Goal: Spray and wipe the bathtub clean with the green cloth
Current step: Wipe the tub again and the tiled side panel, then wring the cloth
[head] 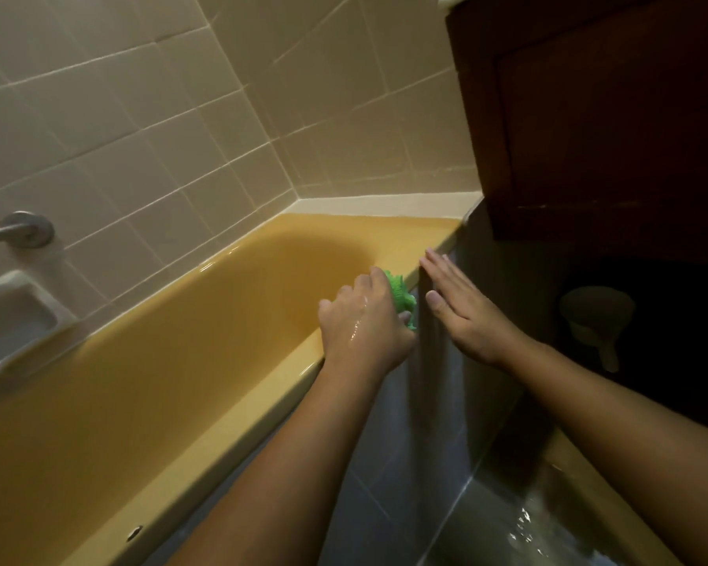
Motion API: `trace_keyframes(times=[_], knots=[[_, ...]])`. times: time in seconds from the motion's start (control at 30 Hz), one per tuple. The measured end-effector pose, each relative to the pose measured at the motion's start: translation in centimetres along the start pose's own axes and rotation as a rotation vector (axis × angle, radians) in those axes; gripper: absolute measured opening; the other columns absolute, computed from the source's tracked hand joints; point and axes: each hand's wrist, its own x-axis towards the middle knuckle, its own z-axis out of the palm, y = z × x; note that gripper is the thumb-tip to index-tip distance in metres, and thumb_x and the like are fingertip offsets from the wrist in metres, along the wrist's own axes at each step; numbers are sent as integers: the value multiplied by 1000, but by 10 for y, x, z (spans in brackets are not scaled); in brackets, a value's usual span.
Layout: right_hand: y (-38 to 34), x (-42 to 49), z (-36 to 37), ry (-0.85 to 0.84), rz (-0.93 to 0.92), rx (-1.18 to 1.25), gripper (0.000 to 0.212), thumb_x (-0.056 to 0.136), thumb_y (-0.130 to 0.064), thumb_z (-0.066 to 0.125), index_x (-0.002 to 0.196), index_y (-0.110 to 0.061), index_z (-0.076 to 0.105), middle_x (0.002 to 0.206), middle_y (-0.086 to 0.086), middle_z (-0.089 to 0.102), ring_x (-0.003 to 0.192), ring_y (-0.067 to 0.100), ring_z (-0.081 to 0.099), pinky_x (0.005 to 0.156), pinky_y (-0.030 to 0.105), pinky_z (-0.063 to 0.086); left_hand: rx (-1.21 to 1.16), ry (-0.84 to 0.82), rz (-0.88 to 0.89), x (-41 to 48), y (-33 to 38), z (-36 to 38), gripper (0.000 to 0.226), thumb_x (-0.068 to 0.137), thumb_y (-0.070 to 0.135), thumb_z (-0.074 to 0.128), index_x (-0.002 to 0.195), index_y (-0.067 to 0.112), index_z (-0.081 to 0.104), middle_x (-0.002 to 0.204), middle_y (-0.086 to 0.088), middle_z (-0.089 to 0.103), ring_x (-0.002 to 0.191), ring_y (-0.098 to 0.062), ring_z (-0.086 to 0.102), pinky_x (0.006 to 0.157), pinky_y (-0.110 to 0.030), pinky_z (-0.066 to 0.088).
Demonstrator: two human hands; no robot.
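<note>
A mustard-yellow bathtub (pixel 205 332) runs from the lower left to the tiled corner. My left hand (pixel 364 320), wet and shiny, grips a bunched green cloth (pixel 401 298) against the tub's near rim, close to its far right end. Most of the cloth is hidden under the hand. My right hand (pixel 462 308) lies flat with straight fingers on the grey tiled side panel just right of the rim, holding nothing. No spray bottle is in view.
Beige wall tiles (pixel 180 136) back the tub. A chrome grab bar mount (pixel 27 230) and a recessed soap dish (pixel 13 316) sit at the left. A dark wooden cabinet (pixel 610 116) overhangs the right. The floor (pixel 528 524) at the bottom right is wet.
</note>
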Motion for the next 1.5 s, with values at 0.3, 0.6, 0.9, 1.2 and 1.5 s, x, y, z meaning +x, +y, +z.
trace_keyframes(times=[0.3, 0.6, 0.9, 1.2, 1.5], knots=[[-6, -11, 28, 283, 334, 775, 48, 110, -50, 36, 154, -35, 43, 157, -14, 42, 144, -1, 36, 119, 24, 27, -49, 5, 112, 54, 35, 15, 52, 92, 59, 62, 124, 22, 43, 122, -4, 65, 110, -34, 66, 71, -38, 39], [-6, -15, 2, 342, 574, 1378, 63, 110, -54, 18, 159, -18, 34, 159, 5, 45, 147, 23, 43, 115, 40, 36, -89, -24, 144, 108, 84, 26, 50, 91, 49, 69, 126, 23, 45, 122, -4, 64, 108, -32, 65, 67, -38, 36], [-15, -32, -23, 406, 572, 1554, 63, 108, -57, 28, 164, -26, 23, 165, 6, 35, 145, 37, 42, 118, 54, 38, -483, 45, 81, 115, 91, 22, 46, 89, 31, 76, 125, 25, 48, 101, -2, 68, 91, -27, 65, 67, -35, 38], [-42, -81, -22, 569, 512, 1371, 44, 109, -28, 48, 149, -46, 44, 133, 3, 68, 114, 23, 72, 83, 41, 62, -1210, 75, 51, -15, 82, 29, 35, 92, 29, 78, 126, 23, 70, 115, 2, 55, 103, 5, 57, 83, -2, 42], [-32, -131, 18, 514, 596, 1285, 55, 91, -4, 68, 139, -29, 58, 119, 9, 76, 111, 27, 73, 89, 41, 60, -1354, -6, -217, -88, 71, 77, 29, 95, 18, 75, 119, 33, 78, 110, 16, 72, 111, -10, 65, 96, -31, 54]])
